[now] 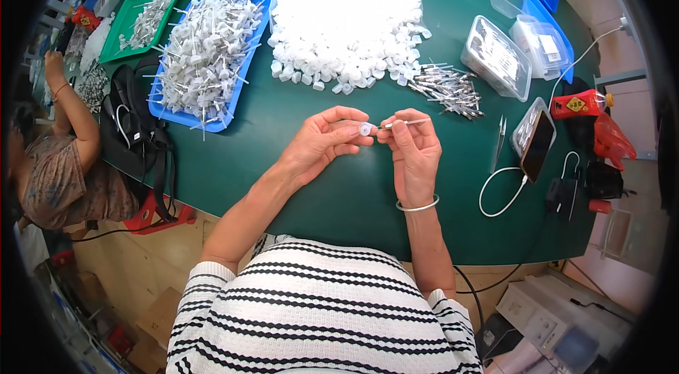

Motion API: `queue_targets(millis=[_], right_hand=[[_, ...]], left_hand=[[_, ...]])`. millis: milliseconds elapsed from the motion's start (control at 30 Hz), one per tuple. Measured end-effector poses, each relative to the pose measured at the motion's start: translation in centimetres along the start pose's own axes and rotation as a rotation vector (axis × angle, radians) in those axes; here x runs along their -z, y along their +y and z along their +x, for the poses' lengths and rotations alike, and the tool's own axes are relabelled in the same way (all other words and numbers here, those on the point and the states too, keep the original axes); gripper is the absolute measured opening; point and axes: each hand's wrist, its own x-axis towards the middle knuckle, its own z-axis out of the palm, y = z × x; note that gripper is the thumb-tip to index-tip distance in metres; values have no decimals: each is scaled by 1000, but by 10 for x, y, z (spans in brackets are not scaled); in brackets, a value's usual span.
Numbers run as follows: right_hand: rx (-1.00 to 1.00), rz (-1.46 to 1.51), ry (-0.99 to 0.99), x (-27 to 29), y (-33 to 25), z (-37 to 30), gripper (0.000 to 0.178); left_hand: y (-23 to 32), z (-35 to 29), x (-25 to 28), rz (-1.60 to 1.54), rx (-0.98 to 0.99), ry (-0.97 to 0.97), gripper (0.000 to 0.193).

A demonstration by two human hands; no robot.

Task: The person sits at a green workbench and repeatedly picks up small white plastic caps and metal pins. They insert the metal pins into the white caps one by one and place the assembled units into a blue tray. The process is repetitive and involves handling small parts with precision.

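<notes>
My left hand (322, 142) pinches a small white plastic cap (366, 129) between thumb and fingertips above the green table (297, 183). My right hand (414, 147), with a silver bangle on its wrist, holds a thin white-and-metal pin (407, 123) whose end meets the cap. Both hands hover close together over the middle of the table. A big heap of white caps (346, 27) lies on a clear bag straight ahead. A loose pile of metal pins (447, 87) lies to the right of that heap.
A blue tray (187, 118) piled with white stemmed parts stands at the left, a green tray (113, 48) behind it. Clear plastic boxes (496, 57), tweezers (500, 135), a phone (537, 145) on a white cable and a black bag (138, 126) lie around. Another person (60, 162) sits far left.
</notes>
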Motion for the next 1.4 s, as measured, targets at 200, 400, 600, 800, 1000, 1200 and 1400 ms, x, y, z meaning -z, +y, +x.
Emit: queue_targets(millis=[200,400,600,800,1000,1200,1400], right_hand=[[100,-30,-6,12,7,1,11],[62,-79,5,9,3,-4,14],[-3,-153,-133,4,-8,-5,17],[144,-324,-97,6,-2,-8,12],[279,-461,-65,1,2,-9,10],[314,-532,-46,1,4,-9,10],[336,-604,-30,0,3,-8,9]], left_hand=[[-1,0,-3,37,0,-6,22],[-2,0,-1,14,19,2,23],[-3,1,-1,7,19,21,29],[-4,2,-1,23,11,16,31],[-5,1,-4,46,16,24,29],[-5,1,-5,55,16,37,29],[-4,2,-4,67,25,40,29]])
